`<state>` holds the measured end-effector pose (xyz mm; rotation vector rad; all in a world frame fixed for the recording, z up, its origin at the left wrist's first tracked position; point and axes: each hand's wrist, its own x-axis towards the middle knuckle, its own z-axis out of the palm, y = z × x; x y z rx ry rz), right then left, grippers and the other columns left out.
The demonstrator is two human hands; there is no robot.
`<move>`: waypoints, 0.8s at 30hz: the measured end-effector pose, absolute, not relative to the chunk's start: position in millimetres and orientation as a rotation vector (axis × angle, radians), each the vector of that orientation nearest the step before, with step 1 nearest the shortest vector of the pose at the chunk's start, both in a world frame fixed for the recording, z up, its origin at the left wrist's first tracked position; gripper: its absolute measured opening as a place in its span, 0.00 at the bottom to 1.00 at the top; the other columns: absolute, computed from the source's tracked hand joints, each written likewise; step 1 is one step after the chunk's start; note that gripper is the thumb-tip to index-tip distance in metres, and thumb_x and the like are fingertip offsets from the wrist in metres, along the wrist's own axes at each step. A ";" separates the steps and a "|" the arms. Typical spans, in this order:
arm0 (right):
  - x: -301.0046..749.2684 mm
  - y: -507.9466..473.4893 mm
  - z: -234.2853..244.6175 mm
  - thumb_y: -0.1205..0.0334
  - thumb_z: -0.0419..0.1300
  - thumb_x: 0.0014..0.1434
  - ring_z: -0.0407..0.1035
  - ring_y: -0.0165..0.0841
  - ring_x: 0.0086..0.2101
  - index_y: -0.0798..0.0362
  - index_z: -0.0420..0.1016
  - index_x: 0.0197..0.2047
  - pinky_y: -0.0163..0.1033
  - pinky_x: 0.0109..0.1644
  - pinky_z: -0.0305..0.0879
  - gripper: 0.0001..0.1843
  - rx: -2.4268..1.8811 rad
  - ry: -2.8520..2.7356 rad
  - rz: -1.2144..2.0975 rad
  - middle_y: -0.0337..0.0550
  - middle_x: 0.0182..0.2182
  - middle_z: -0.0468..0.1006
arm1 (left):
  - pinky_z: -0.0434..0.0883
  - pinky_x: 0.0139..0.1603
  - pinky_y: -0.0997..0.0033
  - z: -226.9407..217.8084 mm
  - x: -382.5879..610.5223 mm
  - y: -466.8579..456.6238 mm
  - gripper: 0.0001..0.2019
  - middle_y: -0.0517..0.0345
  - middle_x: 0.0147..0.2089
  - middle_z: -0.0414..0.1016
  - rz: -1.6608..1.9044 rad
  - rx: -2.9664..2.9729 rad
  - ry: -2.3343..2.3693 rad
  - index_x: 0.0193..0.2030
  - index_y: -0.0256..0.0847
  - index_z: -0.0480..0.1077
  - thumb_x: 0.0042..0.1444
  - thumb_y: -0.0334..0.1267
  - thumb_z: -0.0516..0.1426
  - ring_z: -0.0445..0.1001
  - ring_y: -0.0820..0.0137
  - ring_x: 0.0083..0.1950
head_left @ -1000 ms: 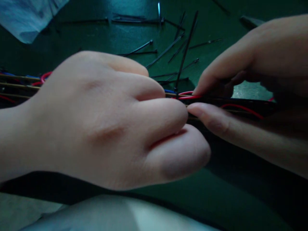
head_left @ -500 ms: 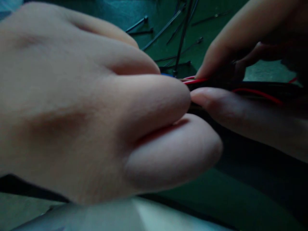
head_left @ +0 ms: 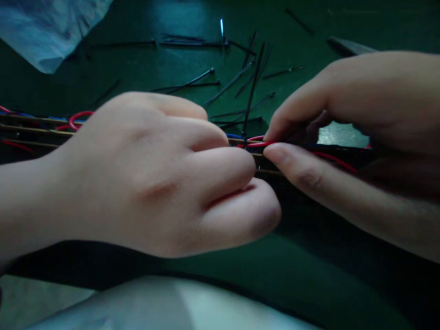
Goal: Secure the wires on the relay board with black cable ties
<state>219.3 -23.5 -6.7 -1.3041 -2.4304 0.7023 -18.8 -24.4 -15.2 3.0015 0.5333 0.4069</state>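
My left hand (head_left: pixel 165 174) is curled into a fist over the dark strip-like assembly (head_left: pixel 30 128). Its fingertips are tucked underneath, so what they grip is hidden. From the right, my right hand (head_left: pixel 330 123) pinches red wires (head_left: pixel 256 143) between thumb and forefinger, close to the left knuckles. A black cable tie (head_left: pixel 252 91) stands up at the wires between the two hands, its head down at the assembly. Red and blue wires run along the strips, and a red wire loop (head_left: pixel 77 118) sticks up left of my fist.
Several loose black cable ties (head_left: pixel 192 43) lie scattered on the green work surface (head_left: pixel 137 18). A clear plastic bag (head_left: pixel 51 32) is at the far left. The dark tip of a tool (head_left: pixel 350 46) shows behind my right hand. Pale fabric (head_left: pixel 165 302) is at the bottom edge.
My left hand has drawn away from the camera and looks smaller, showing more of the assembly and surface. The right hand keeps its pinch on the red wires.
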 end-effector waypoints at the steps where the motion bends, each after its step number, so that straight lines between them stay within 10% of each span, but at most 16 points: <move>1: 220.0 -23.9 -10.2 0.55 0.58 0.65 0.64 0.35 0.31 0.42 0.72 0.41 0.48 0.34 0.54 0.04 -1.208 -2.424 0.604 0.35 0.31 0.73 | 0.68 0.34 0.64 -14.4 -17.1 -23.5 0.08 0.66 0.29 0.70 0.399 3.009 0.521 0.42 0.47 0.71 0.65 0.36 0.51 0.70 0.70 0.31; 24: 221.1 -22.3 -12.9 0.61 0.60 0.65 0.63 0.28 0.26 0.47 0.75 0.38 0.42 0.28 0.57 0.03 -1.012 -2.394 0.634 0.33 0.27 0.72 | 0.65 0.24 0.74 -7.2 -6.0 -16.3 0.16 0.67 0.23 0.70 0.485 3.135 0.417 0.33 0.41 0.76 0.68 0.29 0.51 0.70 0.76 0.23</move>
